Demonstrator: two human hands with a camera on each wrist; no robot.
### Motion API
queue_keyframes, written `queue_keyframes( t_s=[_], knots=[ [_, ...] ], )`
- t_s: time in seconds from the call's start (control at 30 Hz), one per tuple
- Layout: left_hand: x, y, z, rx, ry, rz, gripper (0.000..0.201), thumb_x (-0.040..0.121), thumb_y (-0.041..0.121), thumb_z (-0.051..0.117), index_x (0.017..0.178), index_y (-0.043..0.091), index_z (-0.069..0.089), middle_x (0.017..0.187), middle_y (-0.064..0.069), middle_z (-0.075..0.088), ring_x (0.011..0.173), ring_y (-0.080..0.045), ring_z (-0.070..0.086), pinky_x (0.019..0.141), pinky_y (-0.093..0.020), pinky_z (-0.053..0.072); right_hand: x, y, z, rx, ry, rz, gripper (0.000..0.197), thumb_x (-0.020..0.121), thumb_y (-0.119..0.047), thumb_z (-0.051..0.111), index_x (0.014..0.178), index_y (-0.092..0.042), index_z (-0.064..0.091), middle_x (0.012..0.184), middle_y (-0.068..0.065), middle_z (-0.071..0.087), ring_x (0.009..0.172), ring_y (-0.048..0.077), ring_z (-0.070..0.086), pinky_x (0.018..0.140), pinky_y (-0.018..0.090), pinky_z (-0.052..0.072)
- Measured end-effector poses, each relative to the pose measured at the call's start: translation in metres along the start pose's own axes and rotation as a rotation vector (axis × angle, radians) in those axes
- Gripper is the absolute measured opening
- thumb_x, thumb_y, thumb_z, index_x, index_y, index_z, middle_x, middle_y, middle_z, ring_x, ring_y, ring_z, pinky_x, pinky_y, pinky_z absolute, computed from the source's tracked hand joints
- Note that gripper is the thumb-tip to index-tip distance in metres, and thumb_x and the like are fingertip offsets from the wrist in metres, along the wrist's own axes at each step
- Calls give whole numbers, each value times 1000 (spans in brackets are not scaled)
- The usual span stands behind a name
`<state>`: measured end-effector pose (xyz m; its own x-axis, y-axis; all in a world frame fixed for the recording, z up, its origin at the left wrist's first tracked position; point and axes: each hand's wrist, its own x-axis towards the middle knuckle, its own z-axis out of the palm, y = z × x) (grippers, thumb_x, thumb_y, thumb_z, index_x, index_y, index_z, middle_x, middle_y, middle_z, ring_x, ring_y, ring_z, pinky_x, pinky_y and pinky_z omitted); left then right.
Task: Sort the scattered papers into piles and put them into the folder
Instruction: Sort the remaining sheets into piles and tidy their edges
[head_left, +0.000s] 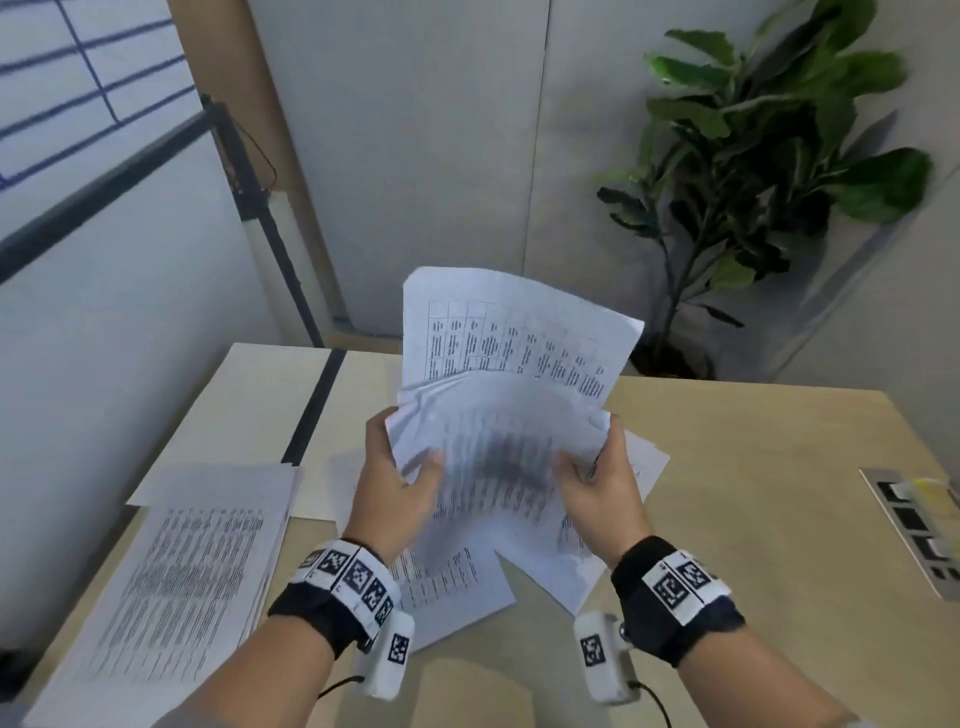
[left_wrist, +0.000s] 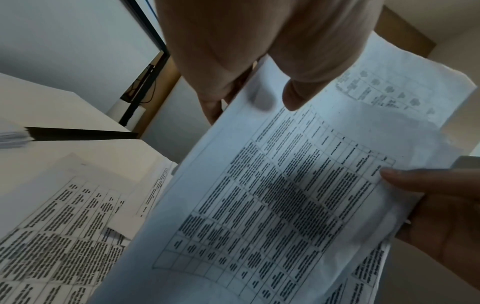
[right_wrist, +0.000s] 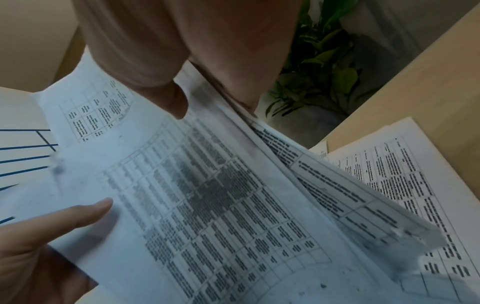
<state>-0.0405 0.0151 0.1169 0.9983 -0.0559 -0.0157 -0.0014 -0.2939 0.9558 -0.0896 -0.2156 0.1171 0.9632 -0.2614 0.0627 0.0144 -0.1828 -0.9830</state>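
At the centre of the head view both hands hold a sheaf of papers (head_left: 498, 415) raised above the worktop (head_left: 753, 467): the left hand (head_left: 397, 483) grips its left edge with the thumb on the front sheet, and the right hand (head_left: 602, 483) grips the right edge the same way, the front sheet blurred. A pile (head_left: 192, 561) of printed sheets lies at lower left on the worktop, loose sheets (head_left: 452, 587) lie beneath the hands, and a pale folder (head_left: 270, 410) with a black spine lies open at centre left. A plant (head_left: 769, 171) stands at upper right.
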Motion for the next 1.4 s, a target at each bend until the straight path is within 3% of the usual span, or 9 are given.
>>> queue_keyframes(
  t_s=[0.27, 0.47, 0.6, 0.7, 0.8, 0.9, 1.0, 1.3, 1.4],
  knots=[
    [11, -8, 0, -31, 7, -32, 61, 92, 18, 72, 135, 36, 33, 127, 29, 45, 111, 19, 45, 98, -26, 36, 7, 5, -6, -13, 50, -22, 50, 98, 0, 59, 135, -28, 40, 121, -2, 66, 107, 3, 67, 92, 28, 55],
    [17, -10, 4, 9, -13, -40, 55, 93, 18, 68, 130, 40, 34, 108, 0, 65, 78, -14, 64, 60, -14, 52, 17, -16, -13, -43, 114, -209, 29, 101, -24, 66, 123, -20, 48, 114, -7, 60, 110, 3, 61, 98, 30, 52],
    [22, -16, 0, -15, -16, -55, 55, 90, 18, 70, 128, 43, 39, 100, -13, 70, 74, -31, 69, 70, -29, 56, 23, -35, -21, -60, 75, -309, 34, 101, -29, 64, 121, -7, 47, 92, -1, 57, 77, 8, 57, 71, 24, 50],
    [25, -21, -2, -32, -50, -46, 50, 89, 17, 69, 128, 41, 48, 95, -17, 72, 67, -25, 61, 68, -33, 55, 23, -48, -27, -87, 64, -411, 65, 101, -19, 64, 151, -36, 26, 105, -14, 66, 85, 13, 68, 66, 29, 57],
    [26, -20, -2, -26, -60, -14, 49, 88, 12, 68, 127, 39, 54, 98, -13, 72, 74, -21, 63, 68, -28, 55, 28, -52, -33, -286, 137, -611, 94, 96, -3, 67, 163, -28, 5, 137, 2, 56, 106, 19, 63, 69, 31, 56],
    [28, -22, -4, 5, -83, 9, 53, 87, 10, 65, 133, 34, 53, 103, -7, 71, 83, -32, 68, 73, -34, 56, 37, -62, -45, -435, 122, -756, 67, 96, 0, 66, 156, -6, 37, 142, 11, 56, 124, 19, 58, 93, 37, 54],
    [29, -22, -5, 24, -96, 5, 55, 86, 13, 65, 136, 31, 51, 105, -17, 69, 92, -44, 66, 74, -45, 59, 42, -70, -50, -531, -34, -759, 30, 101, -4, 61, 128, -14, 71, 113, -3, 70, 99, 13, 67, 78, 38, 57],
    [32, -23, -5, 27, -110, -14, 55, 82, 24, 67, 134, 37, 55, 123, 6, 66, 83, -15, 69, 75, -30, 55, 52, -73, -44, -841, -254, -492, 37, 103, -25, 48, 133, -37, 65, 114, -15, 74, 104, 14, 68, 84, 37, 57],
    [31, -21, -5, 54, -95, -50, 59, 79, 34, 73, 128, 57, 49, 141, 2, 57, 113, -13, 64, 98, -36, 52, 53, -80, -39, -958, -353, -435, 36, 98, -34, 37, 120, -37, 66, 111, -12, 73, 105, 17, 65, 84, 41, 54]
  ],
)
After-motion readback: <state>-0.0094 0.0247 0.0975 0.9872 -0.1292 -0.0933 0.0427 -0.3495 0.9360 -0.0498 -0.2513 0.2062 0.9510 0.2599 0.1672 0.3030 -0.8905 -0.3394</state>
